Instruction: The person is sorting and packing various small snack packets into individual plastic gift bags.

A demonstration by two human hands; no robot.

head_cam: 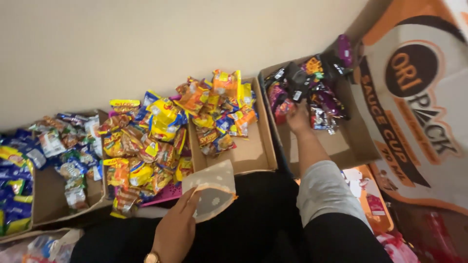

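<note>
A small grey paper bag with pale dots and an orange edge is sitting low in the middle of the view, above the person's dark lap. The left hand is pinching it by its lower left corner, thumb on top, so the bag is staying flat and slightly raised with its mouth pointing toward two o'clock, apparently kept ready for receiving something. A gold wristwatch is showing at that wrist.

At one o'clock from the bag, the right hand is reaching forward on a grey-sleeved arm into a cardboard tray holding dark, purple and black snack packets. The fingers are resting among the packets; whether they are closing on one cannot be told, because the wrappers are hiding the fingertips.

Directly at twelve o'clock from the bag, another cardboard tray is holding orange and yellow packets. At ten o'clock, a heap of yellow and red packets is spilling over its tray. At nine o'clock, a tray of blue, green and white packets is sitting by the wall. The trays are lining up side by side, each sorted by kind. A large orange and white printed carton is standing at three o'clock.
</note>
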